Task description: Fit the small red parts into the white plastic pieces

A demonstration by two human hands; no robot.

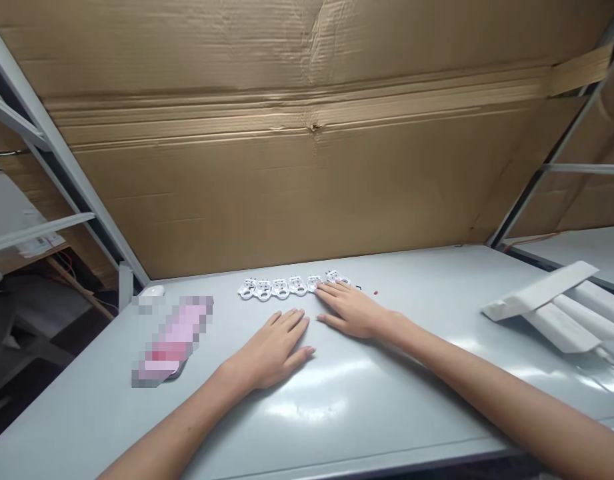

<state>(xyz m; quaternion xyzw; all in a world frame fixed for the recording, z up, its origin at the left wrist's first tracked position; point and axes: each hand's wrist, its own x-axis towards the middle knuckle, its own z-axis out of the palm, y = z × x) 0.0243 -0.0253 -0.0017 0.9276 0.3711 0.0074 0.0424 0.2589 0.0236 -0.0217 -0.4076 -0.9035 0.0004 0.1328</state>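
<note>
Several small white plastic parts (281,288), each with a round ring and tiny dark and red spots, lie in a row toward the back of the grey tabletop (337,393). My right hand (351,309) rests at the right end of this row, fingers stretched out, its fingertips over or touching the last parts and partly hiding them. My left hand (277,350) lies flat just in front of the row with the thumb spread, apart from the parts. Neither hand holds anything. A tiny red piece (375,293) and a small black piece (358,287) lie right of the row.
At the left lies a blurred pink phone-like object (179,333), with a small white rounded object (153,291) behind it. White folded pieces (551,307) lie at the right edge. A cardboard wall (307,193) closes the back, between metal shelf posts (71,153).
</note>
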